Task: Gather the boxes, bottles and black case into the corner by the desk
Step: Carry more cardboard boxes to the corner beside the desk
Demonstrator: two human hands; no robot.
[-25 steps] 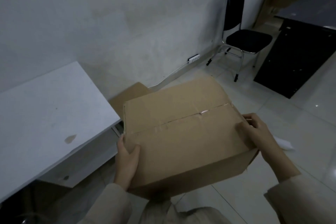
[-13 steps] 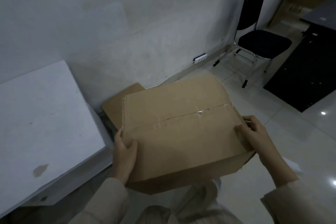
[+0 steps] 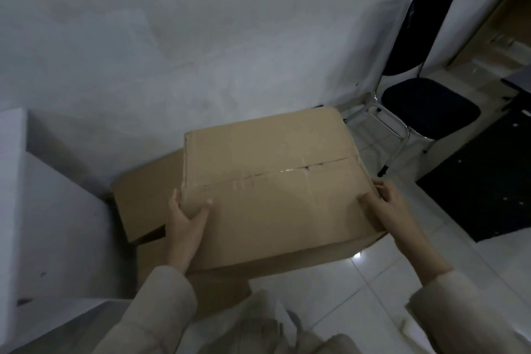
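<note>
Carrying a taped cardboard box toward the corner beside the white tabletop. Left hand curled round the box's near left corner, thumb on top; right hand gripping the near right edge, fingers wrapped over the side. Box held level, above and partly over a second box lying against the wall, just beside the tabletop. Next, probably: lowering onto or beside that second box, keeping clear of the chair beyond.
</note>
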